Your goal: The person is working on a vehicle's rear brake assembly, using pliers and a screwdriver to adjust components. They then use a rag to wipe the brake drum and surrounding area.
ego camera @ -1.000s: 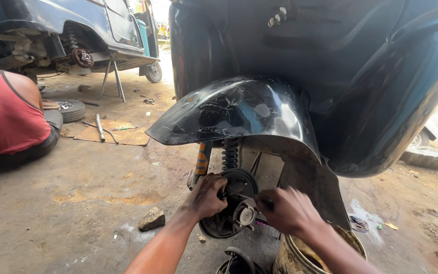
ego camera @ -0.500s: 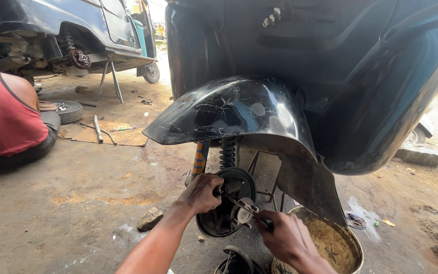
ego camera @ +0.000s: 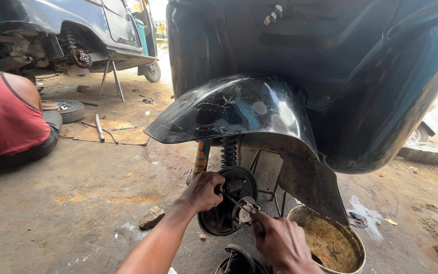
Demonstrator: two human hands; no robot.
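1. A round black brake drum plate [ego camera: 227, 202] is sitting low under a scratched black mudguard [ego camera: 234, 109], below a coil spring [ego camera: 229, 150], with no wheel fitted.
2. The left hand [ego camera: 202, 191] is closing around the plate's upper left edge, fingers curled tight against it.
3. The right hand [ego camera: 279, 242] is sitting lower and to the right, gripping a thin metal tool [ego camera: 239, 205] whose tip is reaching the centre of the plate.
4. A dirty round bucket [ego camera: 330, 243] is standing just right of the right hand.
5. A stone [ego camera: 151, 217] is lying on the dirt floor to the left.
6. Farther left, a person in a red vest [ego camera: 6, 116] is sitting near a loose tyre [ego camera: 69, 109].
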